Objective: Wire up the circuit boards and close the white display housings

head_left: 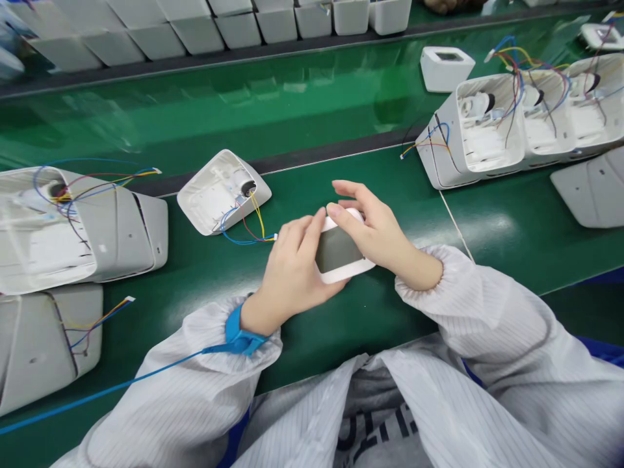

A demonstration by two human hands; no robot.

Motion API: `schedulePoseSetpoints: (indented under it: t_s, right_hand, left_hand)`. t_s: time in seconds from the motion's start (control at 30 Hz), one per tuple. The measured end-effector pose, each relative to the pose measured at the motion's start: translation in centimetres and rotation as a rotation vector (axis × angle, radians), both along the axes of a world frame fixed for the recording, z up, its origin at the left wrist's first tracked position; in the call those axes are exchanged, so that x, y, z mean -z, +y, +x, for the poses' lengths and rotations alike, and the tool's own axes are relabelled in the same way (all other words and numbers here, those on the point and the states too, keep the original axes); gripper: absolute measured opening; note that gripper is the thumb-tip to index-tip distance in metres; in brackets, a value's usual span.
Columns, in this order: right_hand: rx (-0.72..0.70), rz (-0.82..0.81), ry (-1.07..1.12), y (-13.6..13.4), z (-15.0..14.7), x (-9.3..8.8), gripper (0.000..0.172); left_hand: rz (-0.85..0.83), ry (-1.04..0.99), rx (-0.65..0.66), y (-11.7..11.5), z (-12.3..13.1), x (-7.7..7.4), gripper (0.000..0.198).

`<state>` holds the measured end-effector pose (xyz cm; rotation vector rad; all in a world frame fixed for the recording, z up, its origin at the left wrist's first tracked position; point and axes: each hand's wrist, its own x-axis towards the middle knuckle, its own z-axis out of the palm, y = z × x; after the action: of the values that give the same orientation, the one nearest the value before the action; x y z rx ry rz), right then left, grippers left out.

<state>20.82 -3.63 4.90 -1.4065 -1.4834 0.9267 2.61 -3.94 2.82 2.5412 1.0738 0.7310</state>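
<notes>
A green bench [336,335] spread out beneath both forearms, its surface glossy under the light. Nearest, a blue wrist strap [238,331] circled the left wrist over the cuff, its cord trailing away to the left. Just ahead of it, the left hand [287,273] was closed around the left side of a white display unit [337,252], back of the hand upward, index finger running along the edge to a far corner. The right hand [377,234] came in from the other side with its wrist bent inward, the thumb lying across the unit's upper face and the index finger lifted clear beyond the far edge; whether its hidden fingers gripped the back could not be told. The unit sat between the two hands, screen upward and slightly tilted. Handling it well seemed to call for a firm left hold on the rim, only light thumb pressure from the right, and skin kept off the screen, with the cord clear of the work. Beyond the left hand, an open housing [202,205] lay on its side, its wire connector [275,238] near the knuckles, so a careful elbow and wrist would have spared it a snag. Farther off, ahead of the right hand, stood another small white unit [433,73].
</notes>
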Motion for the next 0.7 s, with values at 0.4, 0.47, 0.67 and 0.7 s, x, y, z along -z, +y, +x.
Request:
schedulePoseSetpoints:
  t_s: [0.4, 0.47, 0.67, 0.7]
  right_hand:
    - [-0.128, 0.153, -0.067, 0.5, 1.2, 0.7, 0.051]
    - [-0.146, 0.193, -0.064, 0.4, 1.2, 0.8, 0.05]
    - [-0.077, 0.157, -0.076, 0.0, 0.7, 0.2, 0.048]
    - [-0.048, 0.151, -0.077, -0.2, 0.6, 0.1, 0.047]
  left_hand:
    - [-0.43, -0.336, -0.074, 1.8, -2.2, -1.2, 0.045]
    - [-0.375, -0.311, -0.084, 1.7, -2.1, -1.5, 0.043]
    - [-0.246, -0.212, -0.114, 0.8, -1.7, -2.3, 0.039]
    - [-0.229, -0.199, -0.101, 0.7, -1.6, -2.4, 0.038]
